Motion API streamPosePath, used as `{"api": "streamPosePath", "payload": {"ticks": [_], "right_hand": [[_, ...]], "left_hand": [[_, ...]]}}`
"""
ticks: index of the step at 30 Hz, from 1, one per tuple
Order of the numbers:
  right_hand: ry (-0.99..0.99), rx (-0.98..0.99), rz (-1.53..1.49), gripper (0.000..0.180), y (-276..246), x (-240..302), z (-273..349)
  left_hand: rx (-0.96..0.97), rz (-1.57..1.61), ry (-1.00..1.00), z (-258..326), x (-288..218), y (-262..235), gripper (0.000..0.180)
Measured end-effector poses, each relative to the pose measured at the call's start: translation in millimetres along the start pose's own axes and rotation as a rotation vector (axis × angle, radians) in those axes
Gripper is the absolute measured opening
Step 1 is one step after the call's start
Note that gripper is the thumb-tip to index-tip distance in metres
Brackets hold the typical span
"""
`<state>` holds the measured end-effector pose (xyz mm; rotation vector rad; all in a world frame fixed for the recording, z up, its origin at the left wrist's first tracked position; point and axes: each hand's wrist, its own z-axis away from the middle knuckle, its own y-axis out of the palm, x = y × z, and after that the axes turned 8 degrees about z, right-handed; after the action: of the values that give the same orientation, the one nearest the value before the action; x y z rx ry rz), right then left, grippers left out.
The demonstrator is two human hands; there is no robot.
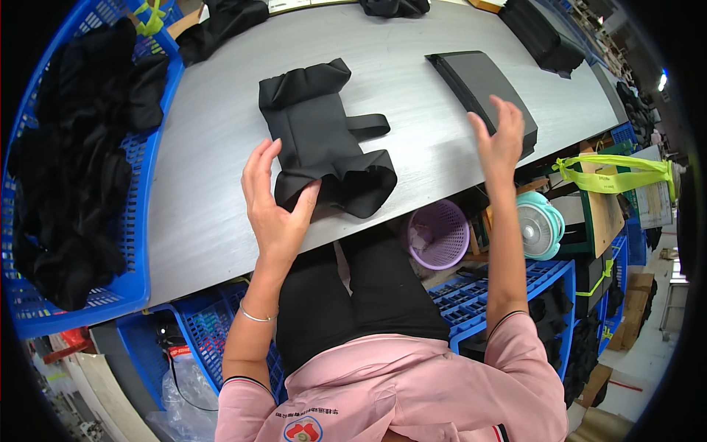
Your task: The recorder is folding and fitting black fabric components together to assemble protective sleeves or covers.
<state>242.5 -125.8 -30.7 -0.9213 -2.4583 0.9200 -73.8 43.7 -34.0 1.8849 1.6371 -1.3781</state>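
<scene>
Black fabric piece: it lies flat in the middle of the table (213, 140), the black fabric piece (313, 129) in front of me, with its near end gaping open and its far end folded into a roll.
Long axis: it runs away from me, the far end leaning a little to my left; the strap loop (368, 127) sticks out from the long side toward my right.
Left hand: my left hand (276, 217) is the nearer one, at the near left corner of the fabric; the body of the piece lies ahead and to the right of these fingers.
Left fingers: parted and not clenched, fingertips at the left edge, thumb by the open near end; I cannot tell how firmly they touch.
Right hand: my right hand (501, 144) is well apart from the fabric, which lies across the table to its left, with the strap loop on the side facing it.
Right fingers: loosely spread and gripping nothing, over the near side of the black flat pile (471, 74); I cannot tell whether they touch it.
Black flat pile: its long axis slants away from me to the left.
Left edge: a blue basket (140, 276) holds crumpled black fabric (81, 155).
</scene>
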Motion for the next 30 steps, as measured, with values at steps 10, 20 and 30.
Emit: {"api": "streamPosePath", "payload": {"ticks": [10,20,30], "right_hand": [[0.206,0.454,-0.266,0.028,15,-82,-40],[-0.333,0.199,0.213,0.019,-98,59,106],[0.185,0.505,-0.619,0.024,-202,93,196]], "left_hand": [[-0.137,0.269,0.053,54,-39,0,0.042],[0.588,1.189,-0.693,120,-36,65,0.066],[0.887,1.734,-0.969,140,-49,112,0.096]]}}
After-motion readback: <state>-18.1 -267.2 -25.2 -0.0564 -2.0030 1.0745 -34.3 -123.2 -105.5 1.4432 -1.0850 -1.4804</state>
